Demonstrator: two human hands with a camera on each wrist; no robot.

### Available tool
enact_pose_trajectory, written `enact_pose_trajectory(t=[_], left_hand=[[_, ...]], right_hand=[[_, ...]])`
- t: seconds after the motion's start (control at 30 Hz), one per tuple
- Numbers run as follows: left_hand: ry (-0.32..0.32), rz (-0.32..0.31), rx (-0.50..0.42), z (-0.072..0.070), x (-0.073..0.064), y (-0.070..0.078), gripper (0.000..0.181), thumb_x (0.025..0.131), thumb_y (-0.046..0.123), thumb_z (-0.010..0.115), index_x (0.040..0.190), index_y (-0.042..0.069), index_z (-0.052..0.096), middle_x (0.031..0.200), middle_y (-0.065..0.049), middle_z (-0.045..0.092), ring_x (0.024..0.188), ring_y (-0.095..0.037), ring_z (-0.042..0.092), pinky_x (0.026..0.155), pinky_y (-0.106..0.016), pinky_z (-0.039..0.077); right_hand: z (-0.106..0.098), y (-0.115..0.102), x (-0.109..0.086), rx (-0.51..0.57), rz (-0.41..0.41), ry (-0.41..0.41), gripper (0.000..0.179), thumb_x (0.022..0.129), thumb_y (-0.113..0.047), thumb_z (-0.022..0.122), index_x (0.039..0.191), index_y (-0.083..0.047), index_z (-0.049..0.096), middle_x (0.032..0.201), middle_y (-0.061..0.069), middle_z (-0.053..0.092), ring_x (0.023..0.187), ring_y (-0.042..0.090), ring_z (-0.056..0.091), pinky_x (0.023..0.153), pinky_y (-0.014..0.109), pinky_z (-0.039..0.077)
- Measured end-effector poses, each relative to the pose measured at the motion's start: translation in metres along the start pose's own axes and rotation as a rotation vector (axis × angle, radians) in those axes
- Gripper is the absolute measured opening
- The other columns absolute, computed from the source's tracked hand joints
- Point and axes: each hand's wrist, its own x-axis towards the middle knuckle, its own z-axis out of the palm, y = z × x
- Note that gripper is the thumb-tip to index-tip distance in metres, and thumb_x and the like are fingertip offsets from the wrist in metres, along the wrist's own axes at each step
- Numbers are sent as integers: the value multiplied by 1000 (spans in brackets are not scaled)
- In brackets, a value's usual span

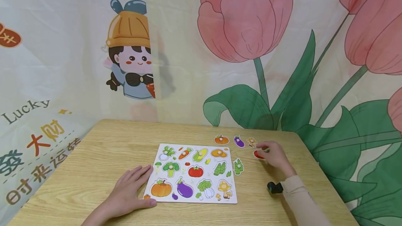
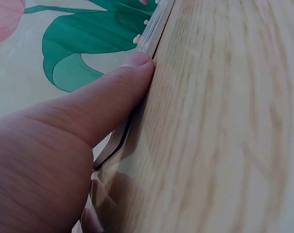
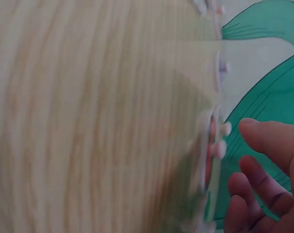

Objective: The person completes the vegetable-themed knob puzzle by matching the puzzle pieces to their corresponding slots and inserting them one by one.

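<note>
A white vegetable puzzle board (image 1: 188,198) lies flat on the wooden table. My left hand (image 1: 127,191) is at its lower left corner, fingers stretched along the left side; the thumb (image 2: 115,90) touches the front edge in the left wrist view. My right hand (image 1: 274,156) hovers over a red puzzle piece (image 1: 259,154), partly hiding it. In the right wrist view, its thumb and bent fingers stand apart from the knob on the red piece (image 3: 208,162). Close by lie the loose mushroom piece (image 1: 252,142) and eggplant piece (image 1: 239,141).
A loose pumpkin piece (image 1: 221,140) lies behind the board's far right corner. A green leafy piece (image 1: 238,167) is beside its right edge. A printed curtain (image 1: 182,90) hangs behind the table (image 1: 103,149).
</note>
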Motion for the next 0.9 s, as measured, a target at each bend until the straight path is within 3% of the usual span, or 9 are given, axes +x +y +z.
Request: enact_pose_trajectory(t=[0.37, 0.77, 0.9], left_hand=[[-4, -6, -12, 0, 0, 2, 112, 78, 77, 78, 161, 8, 47, 166, -13, 44, 153, -46, 31, 119, -72, 18], [4, -5, -6, 0, 0, 0, 113, 77, 78, 78, 160, 8, 48, 166, -13, 44, 153, -46, 32, 119, -72, 18], [-1, -10, -6, 0, -1, 0, 114, 77, 79, 77, 161, 8, 47, 166, -13, 44, 153, -46, 31, 120, -72, 18]], right_hand=[[-3, 12, 2, -55, 29, -32, 14, 93, -8, 79, 106, -2, 81, 102, 12, 73, 98, 30, 63, 93, 53, 53], [-2, 20, 2, -77, 70, -60, 11, 95, -13, 78, 102, -4, 81, 101, 10, 76, 98, 30, 67, 96, 55, 54], [-4, 16, 2, -78, 82, -49, 11, 95, -14, 79, 101, -5, 81, 99, 8, 76, 95, 28, 67, 92, 50, 54]])
